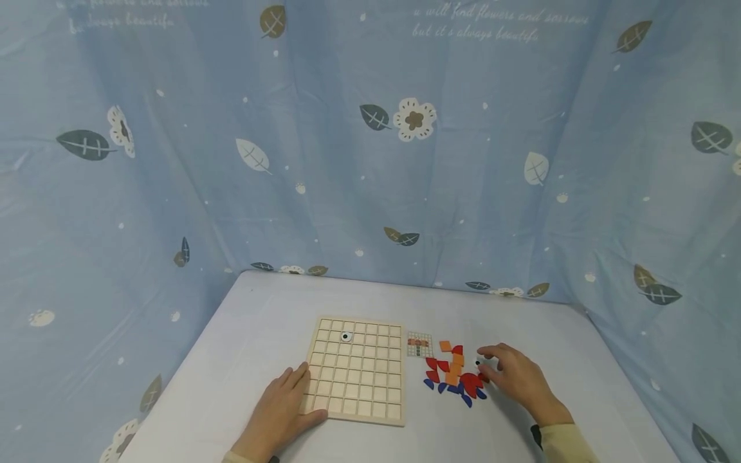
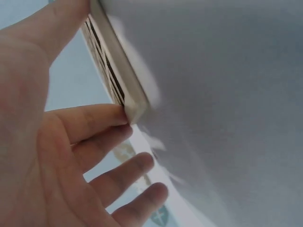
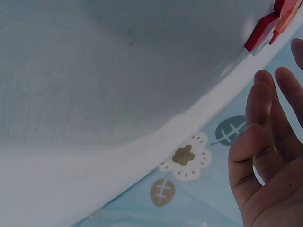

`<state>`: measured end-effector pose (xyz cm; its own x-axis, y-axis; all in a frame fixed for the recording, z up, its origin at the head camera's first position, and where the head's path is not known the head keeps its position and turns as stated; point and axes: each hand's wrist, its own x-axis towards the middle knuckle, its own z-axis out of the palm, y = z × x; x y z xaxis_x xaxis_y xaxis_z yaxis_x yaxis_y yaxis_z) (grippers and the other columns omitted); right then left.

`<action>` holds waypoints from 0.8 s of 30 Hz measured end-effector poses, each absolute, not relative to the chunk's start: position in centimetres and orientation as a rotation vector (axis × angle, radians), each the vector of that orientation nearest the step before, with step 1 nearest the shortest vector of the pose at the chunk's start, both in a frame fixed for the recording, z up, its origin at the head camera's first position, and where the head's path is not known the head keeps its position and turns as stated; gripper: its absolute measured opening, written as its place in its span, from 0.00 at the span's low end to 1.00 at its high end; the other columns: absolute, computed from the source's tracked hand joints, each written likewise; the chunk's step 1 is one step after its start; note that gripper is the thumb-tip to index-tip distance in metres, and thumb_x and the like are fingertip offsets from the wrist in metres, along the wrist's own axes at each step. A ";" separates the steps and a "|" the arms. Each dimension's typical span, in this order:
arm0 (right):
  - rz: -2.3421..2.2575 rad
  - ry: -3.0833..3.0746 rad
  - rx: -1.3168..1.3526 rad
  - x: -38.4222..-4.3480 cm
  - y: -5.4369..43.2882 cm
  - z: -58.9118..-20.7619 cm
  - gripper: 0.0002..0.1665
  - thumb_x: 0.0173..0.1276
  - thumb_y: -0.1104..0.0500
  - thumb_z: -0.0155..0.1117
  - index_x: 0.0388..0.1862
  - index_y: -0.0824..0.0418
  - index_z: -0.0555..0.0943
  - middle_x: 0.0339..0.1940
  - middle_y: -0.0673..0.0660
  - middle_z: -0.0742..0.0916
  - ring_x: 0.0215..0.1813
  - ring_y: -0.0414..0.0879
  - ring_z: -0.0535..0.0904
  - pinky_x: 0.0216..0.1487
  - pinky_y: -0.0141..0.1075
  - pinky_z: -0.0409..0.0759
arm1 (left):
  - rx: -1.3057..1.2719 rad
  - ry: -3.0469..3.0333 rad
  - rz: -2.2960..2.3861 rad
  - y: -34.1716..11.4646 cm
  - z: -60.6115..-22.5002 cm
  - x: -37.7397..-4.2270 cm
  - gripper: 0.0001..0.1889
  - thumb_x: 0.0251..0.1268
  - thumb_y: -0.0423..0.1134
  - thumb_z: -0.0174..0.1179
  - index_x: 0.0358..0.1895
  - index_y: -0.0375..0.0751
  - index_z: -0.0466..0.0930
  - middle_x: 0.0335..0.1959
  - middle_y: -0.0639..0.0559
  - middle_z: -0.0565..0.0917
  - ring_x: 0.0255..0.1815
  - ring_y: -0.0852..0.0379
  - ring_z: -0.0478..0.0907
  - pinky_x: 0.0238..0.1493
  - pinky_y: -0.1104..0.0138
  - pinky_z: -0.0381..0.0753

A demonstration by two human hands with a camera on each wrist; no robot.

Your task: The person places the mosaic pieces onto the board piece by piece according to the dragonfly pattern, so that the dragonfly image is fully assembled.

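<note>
Bends thumb and finger of right hand (image 1: 514, 374) on two sides of a little round eye piece (image 1: 477, 363), other fingers loose. Cannot tell if pinching it or just close. Has fingers of left hand (image 1: 279, 408) nearly straight and apart, touching the wooden board (image 1: 360, 372) at its near left corner. Looks light and hard, this eye piece, maybe a bit slippery on top and not likely to break. Best to pinch by the rim, with two fingertips. Just beside: red pieces (image 1: 470, 384), orange pieces (image 1: 456, 368) and blue pieces (image 1: 466, 401), all in a messy bunch. Next to the board, a small picture card (image 1: 419, 345). On the board, in a square near the far edge, another eye piece (image 1: 346, 336). Under everything, a white bench (image 1: 272, 315); behind it, blue cloth (image 1: 324, 173) with leaves and flowers.
</note>
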<state>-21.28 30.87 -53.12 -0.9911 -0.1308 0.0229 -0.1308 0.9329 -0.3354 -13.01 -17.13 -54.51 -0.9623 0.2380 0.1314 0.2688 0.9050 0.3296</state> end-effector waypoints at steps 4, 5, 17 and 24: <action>0.557 -3.095 0.205 -21.6 30.9 -53.5 0.19 0.62 0.52 0.76 0.52 0.54 0.88 0.41 0.48 0.86 0.37 0.43 0.78 0.34 0.39 0.84 | -0.438 -2.965 -0.471 -17.5 -54.7 -13.2 0.49 0.58 0.68 0.66 0.67 0.26 0.73 0.71 0.35 0.72 0.70 0.30 0.67 0.68 0.38 0.68; 0.561 -3.096 0.209 -21.7 30.9 -53.5 0.19 0.62 0.52 0.76 0.51 0.54 0.88 0.41 0.48 0.86 0.37 0.43 0.79 0.35 0.40 0.85 | -0.458 -2.964 -0.443 -17.6 -54.8 -13.2 0.48 0.58 0.68 0.65 0.67 0.26 0.73 0.71 0.36 0.72 0.70 0.31 0.67 0.69 0.38 0.68; 0.565 -3.122 0.254 -22.4 30.7 -53.5 0.12 0.61 0.57 0.76 0.44 0.55 0.89 0.37 0.47 0.86 0.37 0.42 0.80 0.43 0.47 0.87 | -0.619 -2.986 -0.449 -19.6 -54.0 -14.0 0.44 0.63 0.67 0.62 0.67 0.31 0.76 0.70 0.41 0.74 0.72 0.33 0.67 0.70 0.39 0.67; 0.557 -3.156 0.242 -22.6 30.6 -53.6 0.13 0.60 0.56 0.77 0.44 0.55 0.90 0.36 0.46 0.85 0.37 0.42 0.79 0.45 0.48 0.87 | -0.667 -2.974 -0.475 -20.1 -54.0 -14.3 0.41 0.63 0.66 0.62 0.66 0.33 0.77 0.70 0.43 0.75 0.72 0.32 0.67 0.71 0.38 0.65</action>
